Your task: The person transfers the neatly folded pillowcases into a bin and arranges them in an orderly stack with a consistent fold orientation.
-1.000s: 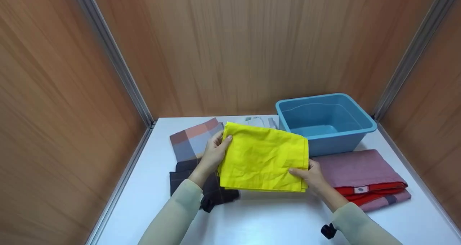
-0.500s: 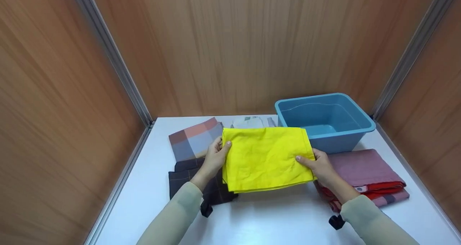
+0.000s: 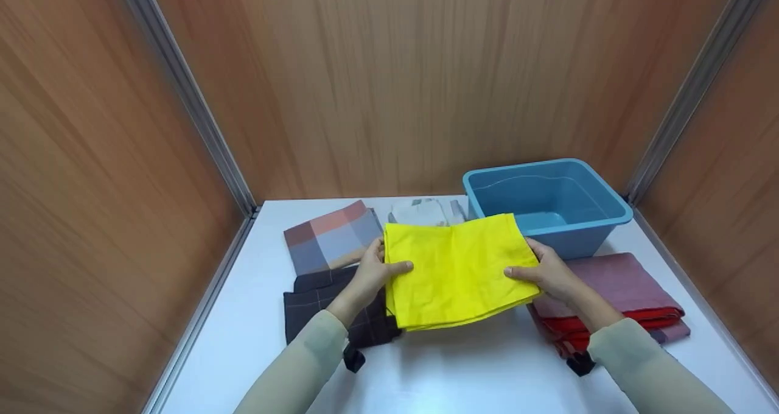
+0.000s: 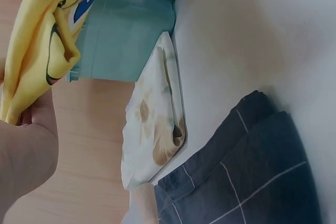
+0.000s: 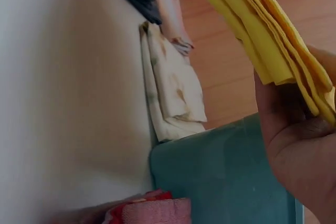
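A folded yellow cloth is held up over the table between both hands. My left hand pinches its left edge, thumb on top and fingers behind. At the opposite edge my right hand grips it the same way. Several folded layers of the yellow cloth show edge-on in the right wrist view. From the left wrist, the underside of the yellow cloth shows a printed design with dark lines and a blue patch. The fingers behind the cloth are mostly hidden in the head view.
A blue plastic bin stands at the back right. Folded pink-and-red fabric lies before it. Left are a dark checked cloth and a pastel checked cloth. A white patterned cloth lies beside the bin. Wooden panels enclose the table.
The yellow cloth has shifted slightly right, its right side tilting upward. My right hand has moved up and right with it, and my left thumb reaches further over the cloth.
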The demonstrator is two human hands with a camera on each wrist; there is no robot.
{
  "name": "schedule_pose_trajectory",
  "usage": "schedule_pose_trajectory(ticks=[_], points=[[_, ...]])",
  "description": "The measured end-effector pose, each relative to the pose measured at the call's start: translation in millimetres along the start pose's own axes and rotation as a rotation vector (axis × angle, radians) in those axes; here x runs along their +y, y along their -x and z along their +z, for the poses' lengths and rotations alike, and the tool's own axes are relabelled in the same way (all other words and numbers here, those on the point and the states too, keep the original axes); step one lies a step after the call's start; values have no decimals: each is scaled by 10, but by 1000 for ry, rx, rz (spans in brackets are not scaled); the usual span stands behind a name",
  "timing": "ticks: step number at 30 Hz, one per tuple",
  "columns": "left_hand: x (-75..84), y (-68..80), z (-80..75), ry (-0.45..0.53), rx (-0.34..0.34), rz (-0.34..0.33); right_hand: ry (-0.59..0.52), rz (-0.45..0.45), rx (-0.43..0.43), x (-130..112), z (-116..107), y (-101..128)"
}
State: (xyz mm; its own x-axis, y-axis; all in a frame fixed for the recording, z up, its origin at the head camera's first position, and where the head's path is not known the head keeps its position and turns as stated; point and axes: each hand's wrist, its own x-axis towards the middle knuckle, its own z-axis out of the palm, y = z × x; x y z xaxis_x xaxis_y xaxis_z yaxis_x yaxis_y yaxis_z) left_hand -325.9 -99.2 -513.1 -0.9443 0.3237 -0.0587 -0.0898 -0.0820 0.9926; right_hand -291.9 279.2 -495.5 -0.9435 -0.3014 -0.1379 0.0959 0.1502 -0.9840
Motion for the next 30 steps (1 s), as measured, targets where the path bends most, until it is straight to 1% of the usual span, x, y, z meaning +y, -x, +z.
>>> schedule_pose_trajectory(ticks=[2, 4, 6, 9, 14, 19, 25, 30], points=[[14, 11, 10, -12, -26, -18, 42, 0, -14, -38, -20, 13], [27, 15, 17, -19, -50, -25, 58, 7, -26, -76, -37, 28], [40, 18, 23, -15, -57, -35, 71, 0, -32, -104, -58, 39], [66, 11, 32, -19, -55, -26, 80, -17, -31, -145, -103, 57], [151, -3, 74, -23, -37, 1, 93, -16, 28, -239, -215, 114], [264, -30, 142, -31, 4, 16, 118, -31, 88, -366, -339, 158], [384, -123, 229, -41, 20, 20, 115, -21, 131, -502, -434, 160], [463, -214, 319, -43, 24, 11, 184, -23, 186, -587, -541, 117]])
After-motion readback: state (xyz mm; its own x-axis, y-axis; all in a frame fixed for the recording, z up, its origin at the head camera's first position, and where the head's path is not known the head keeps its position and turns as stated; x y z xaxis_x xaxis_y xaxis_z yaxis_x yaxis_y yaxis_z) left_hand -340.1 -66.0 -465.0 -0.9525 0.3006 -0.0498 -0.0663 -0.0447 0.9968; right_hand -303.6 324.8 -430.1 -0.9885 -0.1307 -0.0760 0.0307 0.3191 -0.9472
